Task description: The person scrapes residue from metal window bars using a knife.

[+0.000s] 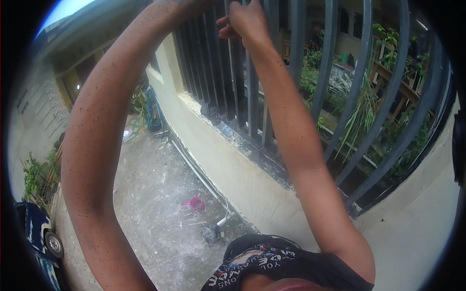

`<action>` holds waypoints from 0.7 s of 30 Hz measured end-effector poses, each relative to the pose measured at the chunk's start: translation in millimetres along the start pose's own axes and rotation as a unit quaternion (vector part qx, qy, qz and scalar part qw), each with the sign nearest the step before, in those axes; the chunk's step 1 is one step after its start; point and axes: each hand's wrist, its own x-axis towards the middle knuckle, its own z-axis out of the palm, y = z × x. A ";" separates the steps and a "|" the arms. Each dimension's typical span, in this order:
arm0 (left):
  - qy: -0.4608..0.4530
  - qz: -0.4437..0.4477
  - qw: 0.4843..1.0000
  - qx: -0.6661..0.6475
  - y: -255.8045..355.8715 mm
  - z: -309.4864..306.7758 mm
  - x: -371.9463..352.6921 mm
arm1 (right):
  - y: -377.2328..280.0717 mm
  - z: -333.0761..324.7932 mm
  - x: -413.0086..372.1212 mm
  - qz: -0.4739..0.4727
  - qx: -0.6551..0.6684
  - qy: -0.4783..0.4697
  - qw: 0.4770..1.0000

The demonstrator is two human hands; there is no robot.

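Observation:
Both my arms reach up to a grey metal window grille of upright bars set over a low cream wall. My left hand is at the top edge of the view, beside the bars; its fingers are cut off or hidden. Close against the bars, my right hand has bent fingers, with thumb and forefinger drawn together near the upper edge. Whatever it pinches is too small or hidden to make out. Dark specks dot my left forearm.
Below lies a concrete floor with a pink dipper, a white pipe along the wall and a crumpled dark bag. Plants and a wooden frame show behind the bars. A dark blue vehicle stands at lower left.

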 end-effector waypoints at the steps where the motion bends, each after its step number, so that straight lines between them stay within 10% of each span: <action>1: 0.032 0.013 0.999 0.023 1.0 1.3 -0.6 | -1.0 1.9 6.7 0.003 0.009 0.005 1.000; 21: -0.004 -0.018 1.000 0.022 -12.2 -5.9 7.6 | -9.9 1.8 -0.6 0.010 -0.023 -0.029 0.999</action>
